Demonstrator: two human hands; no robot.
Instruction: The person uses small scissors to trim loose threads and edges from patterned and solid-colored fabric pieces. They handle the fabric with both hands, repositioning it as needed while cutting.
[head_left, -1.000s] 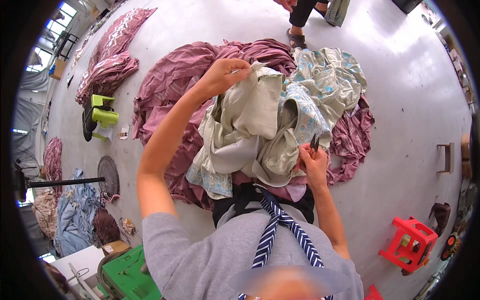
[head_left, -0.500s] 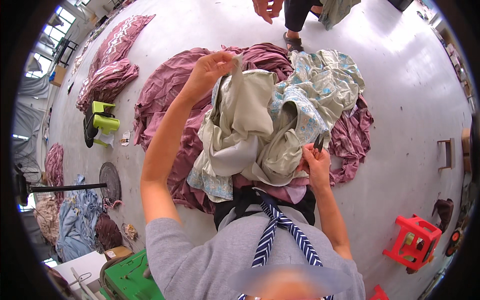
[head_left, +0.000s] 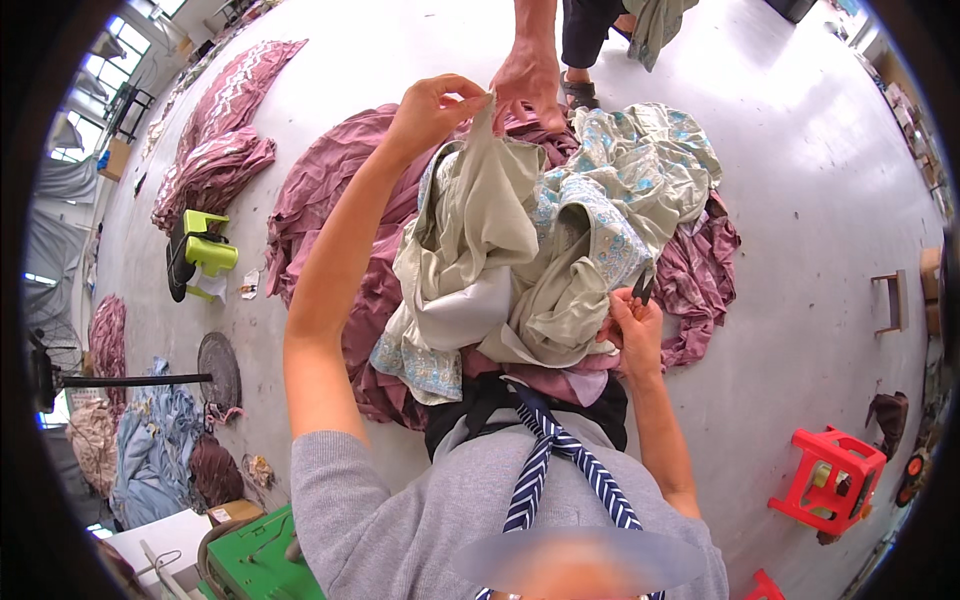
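My left hand (head_left: 437, 112) is raised over the far part of the mauve pile (head_left: 330, 195), thumb and fingers pinching a corner of the pale green cloth (head_left: 490, 215). From that pinch the cloth hangs in a narrow peak, then widens into loose folds. My right hand (head_left: 633, 328) sits lower, near the right part of the cloth, closed around the dark snips (head_left: 643, 289), whose blades point up and away from me. I can't fairly tell whether those same fingers also catch a bit of the cloth, as its folds run up close against them.

The pale green cloth lies bunched on the mauve pile, which spreads on the grey floor (head_left: 790, 250) in front of me. A blue-flowered part of it reaches toward the pile's far right edge, and another patterned end drapes over the near edge, by my lap. Mauve folds show past it on the left and right.

Another person's hand (head_left: 528, 82) comes down from beyond the far edge of the pile, fingers just beside the corner I pinch. Nearer the floor's left edge stand a lime green stool (head_left: 208, 245) and, closer to me, a heap of light blue cloth (head_left: 155, 440). Toward the floor's near right corner stands a red stool (head_left: 828, 482).
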